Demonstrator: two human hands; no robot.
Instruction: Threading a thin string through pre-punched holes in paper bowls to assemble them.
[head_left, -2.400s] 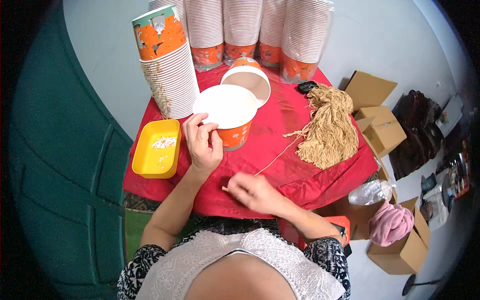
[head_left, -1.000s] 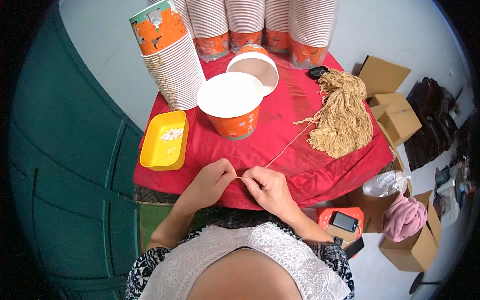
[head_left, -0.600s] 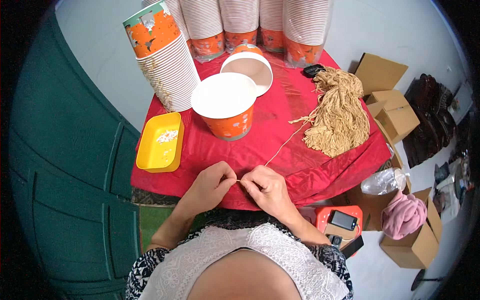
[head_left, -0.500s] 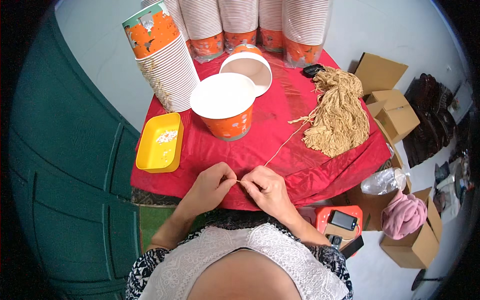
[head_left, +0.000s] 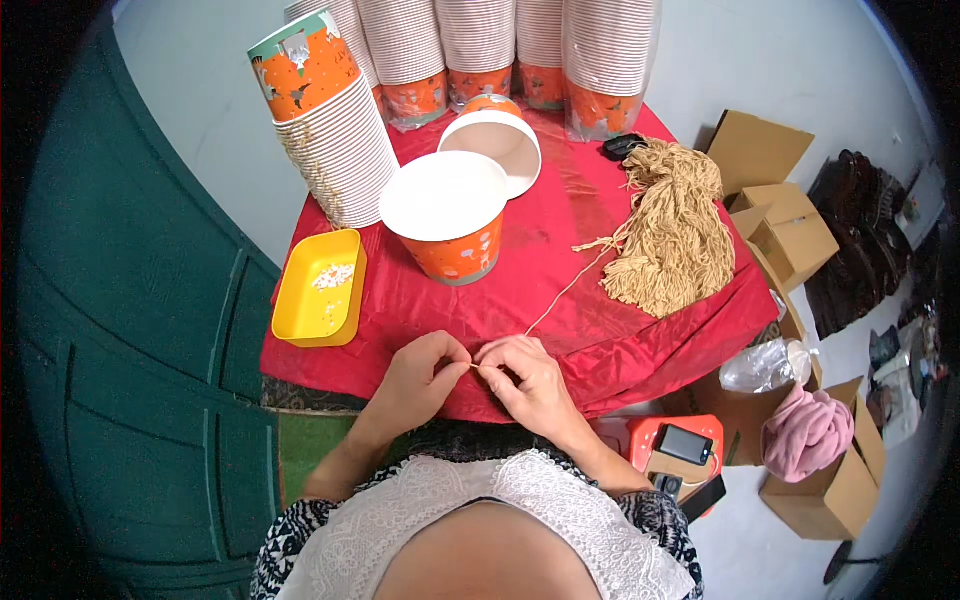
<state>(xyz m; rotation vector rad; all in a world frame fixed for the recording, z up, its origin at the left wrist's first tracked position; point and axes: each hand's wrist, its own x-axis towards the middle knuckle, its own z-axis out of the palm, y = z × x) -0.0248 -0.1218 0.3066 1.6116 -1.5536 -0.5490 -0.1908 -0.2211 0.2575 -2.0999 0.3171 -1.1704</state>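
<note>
Red cloth: shiny, wrinkled fabric over the table, bunched in folds along the near right edge.
Far stacks: tall columns of nested paper tubs along the far edge, white rims ribbed one over another, orange printed walls at the bottom, the rightmost in clear crinkled plastic.
Left stack: a column of nested tubs, bottoms up, orange and green print on top, tan threads along the left side of its rims.
Yarn bundle: a loose, stringy tan heap at the right.
Upright tub: round, smooth and white inside, orange outside, tapering downward, mid-table.
Tipped tub: lying on its side just behind, mouth facing near.
Yellow box: rounded, open-topped rectangle at the left, holding small white bits.
Left hand: at the near edge, thumb and forefinger pinching the strand.
Right hand: just beside it, also pinching the strand between thumb and forefinger.
Strand: thin tan yarn running from the bundle to the right hand, a short taut piece bridging both pinches.
Changed since the first frame: the left hand has left the upright tub's rim and joined the right hand at the strand.
</note>
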